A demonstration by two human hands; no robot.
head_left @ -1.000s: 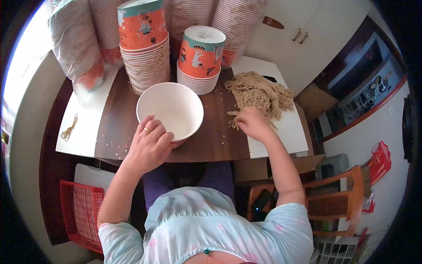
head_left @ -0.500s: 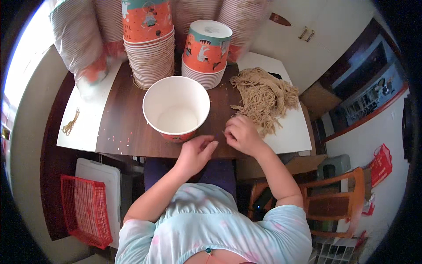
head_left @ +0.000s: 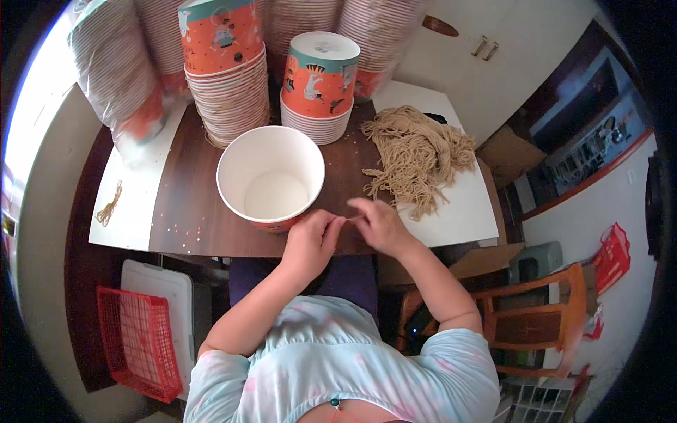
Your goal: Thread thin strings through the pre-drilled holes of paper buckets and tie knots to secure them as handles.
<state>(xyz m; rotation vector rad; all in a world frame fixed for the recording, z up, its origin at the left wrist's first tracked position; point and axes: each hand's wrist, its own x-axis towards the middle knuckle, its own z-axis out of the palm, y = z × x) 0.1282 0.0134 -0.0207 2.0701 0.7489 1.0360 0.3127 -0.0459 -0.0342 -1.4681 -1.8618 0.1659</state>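
A large white-lined paper tub point(head_left: 235, 169) stands upright, mouth up, near the table's front edge. Just to the right of its base, my left hand point(head_left: 310, 238) is closed, thumb and forefinger pinched on one end of a thin strand point(head_left: 352, 218). The strand spans the short gap to my right hand point(head_left: 382, 227), whose fingers are bent together on its other end. Beyond my right hand lies a loose heap of tan cords point(head_left: 422, 155). The strand is too small to tell whether it is one of these cords.
Upside-down stacks of orange and teal tubs stand behind, one tall stack point(head_left: 227, 92) and a shorter one point(head_left: 319, 88). Plastic-wrapped stacks point(head_left: 116, 67) line the back. A small cord bundle point(head_left: 109, 204) lies on the table's left, with tiny scraps near the front edge.
My hands have come closer together, and a thin strand now shows between them. My right hand has moved left and slightly down. The view has shifted a little.
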